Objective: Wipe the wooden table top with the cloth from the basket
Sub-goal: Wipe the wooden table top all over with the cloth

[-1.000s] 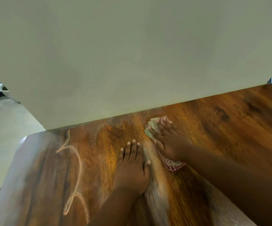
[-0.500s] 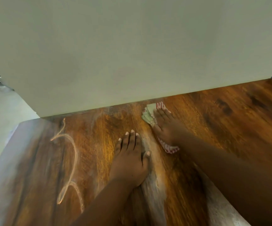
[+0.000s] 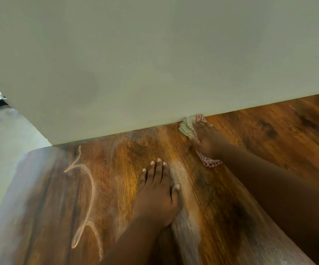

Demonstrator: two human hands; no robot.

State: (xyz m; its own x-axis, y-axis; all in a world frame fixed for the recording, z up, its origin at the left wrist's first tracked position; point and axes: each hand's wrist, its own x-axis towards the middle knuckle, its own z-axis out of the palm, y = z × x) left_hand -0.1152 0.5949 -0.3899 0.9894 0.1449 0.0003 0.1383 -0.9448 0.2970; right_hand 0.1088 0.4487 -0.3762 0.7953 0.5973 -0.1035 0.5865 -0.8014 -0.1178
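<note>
Wooden table top (image 3: 101,188): flat right hand (image 3: 208,139) and cloth (image 3: 188,127) now farther, at wall (image 3: 154,64); left hand (image 3: 155,196) flat, unmoved.

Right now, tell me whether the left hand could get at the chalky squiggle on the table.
Probably yes. The left hand rests flat on the table, with bare wood between it and the squiggle; nothing blocks the way.

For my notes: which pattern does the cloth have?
Red-and-white check on the cloth, with a pale green part at its far end; head view.
</note>
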